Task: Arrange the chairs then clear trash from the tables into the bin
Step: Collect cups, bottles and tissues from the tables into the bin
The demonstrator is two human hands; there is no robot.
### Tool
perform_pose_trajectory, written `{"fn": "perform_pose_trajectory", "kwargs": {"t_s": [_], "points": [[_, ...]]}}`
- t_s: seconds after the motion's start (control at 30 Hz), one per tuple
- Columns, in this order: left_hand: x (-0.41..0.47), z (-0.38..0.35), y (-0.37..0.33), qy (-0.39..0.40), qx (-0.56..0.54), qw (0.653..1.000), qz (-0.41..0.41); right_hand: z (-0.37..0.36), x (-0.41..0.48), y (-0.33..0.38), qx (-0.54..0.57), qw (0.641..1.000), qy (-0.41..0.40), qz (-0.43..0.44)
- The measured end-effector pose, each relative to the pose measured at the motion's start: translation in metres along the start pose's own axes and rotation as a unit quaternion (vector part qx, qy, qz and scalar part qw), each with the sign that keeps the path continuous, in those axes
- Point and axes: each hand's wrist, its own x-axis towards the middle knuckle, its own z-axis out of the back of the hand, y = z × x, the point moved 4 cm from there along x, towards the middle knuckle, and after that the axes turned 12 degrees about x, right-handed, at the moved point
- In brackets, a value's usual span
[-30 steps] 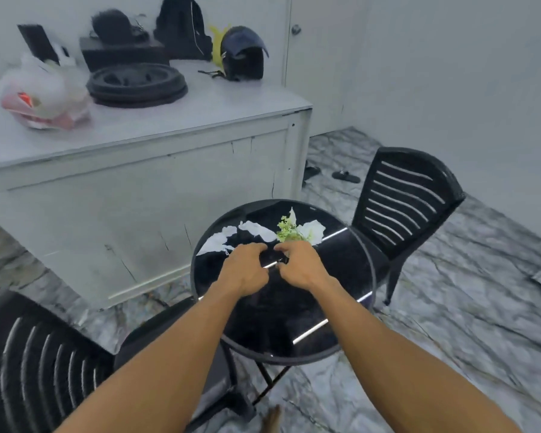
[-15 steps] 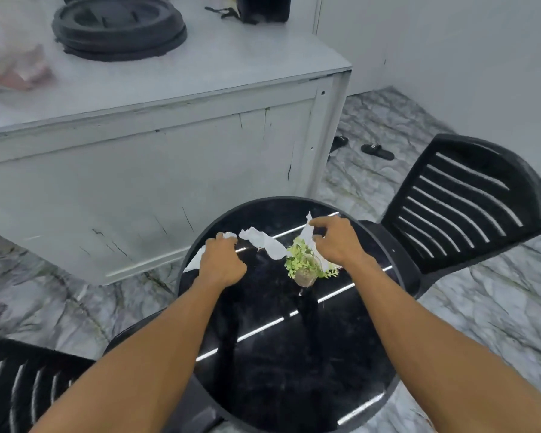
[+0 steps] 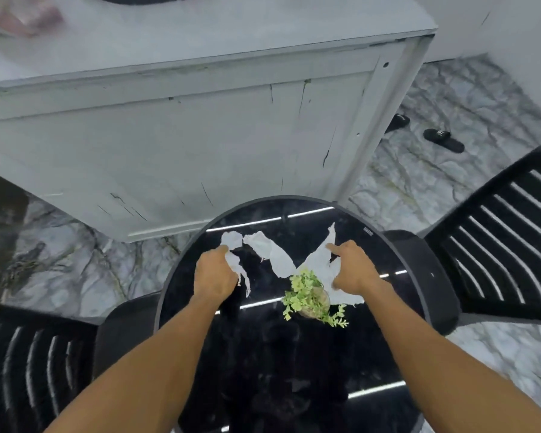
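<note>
On the glossy round black table [image 3: 281,364], the left hand [image 3: 214,275] curls round a white paper scrap [image 3: 233,262] at 11 o'clock; the right hand [image 3: 353,270] pinches a second scrap [image 3: 319,260] at 1 o'clock, beside a small plant [image 3: 308,296]. Black chair [image 3: 497,245] at 3 o'clock, white cabinet [image 3: 185,135] at 12, marble floor [image 3: 434,182]

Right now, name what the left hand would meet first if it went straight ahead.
The torn paper scrap that the left hand grips stretches ahead of it; beyond that, bare black table, then probably the white cabinet front, though depth is unclear.
</note>
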Motion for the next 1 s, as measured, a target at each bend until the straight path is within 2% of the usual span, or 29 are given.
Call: {"fn": "perform_pose_trajectory", "kwargs": {"t_s": [0.07, 0.23, 0.37, 0.43, 0.53, 0.67, 0.9, 1.0], "points": [[0.009, -0.001, -0.012, -0.004, 0.014, 1.0, -0.021, -0.001, 0.008, 0.001, -0.016, 0.999, -0.015, 0.034], [0.025, -0.02, -0.036, 0.125, 0.035, 0.991, -0.037, 0.0, 0.026, 0.017, -0.016, 0.996, -0.011, 0.081], [0.022, -0.041, -0.066, 0.148, 0.045, 0.983, -0.095, -0.009, 0.037, 0.038, -0.037, 0.992, 0.007, 0.121], [0.019, -0.052, -0.077, 0.138, 0.03, 0.983, -0.118, -0.013, 0.043, 0.044, -0.019, 0.991, 0.004, 0.13], [0.015, -0.065, -0.084, 0.134, -0.038, 0.983, -0.123, -0.018, 0.046, 0.052, 0.074, 0.99, 0.003, 0.118], [0.009, -0.057, -0.088, 0.121, -0.102, 0.978, -0.135, -0.017, 0.034, 0.077, 0.196, 0.969, 0.023, 0.151], [-0.003, 0.013, -0.043, 0.017, -0.158, 0.983, -0.088, -0.006, 0.009, 0.158, 0.211, 0.955, 0.047, 0.205], [-0.021, 0.058, 0.002, -0.047, -0.182, 0.981, -0.045, -0.021, -0.016, 0.221, 0.18, 0.945, 0.095, 0.258]]}}
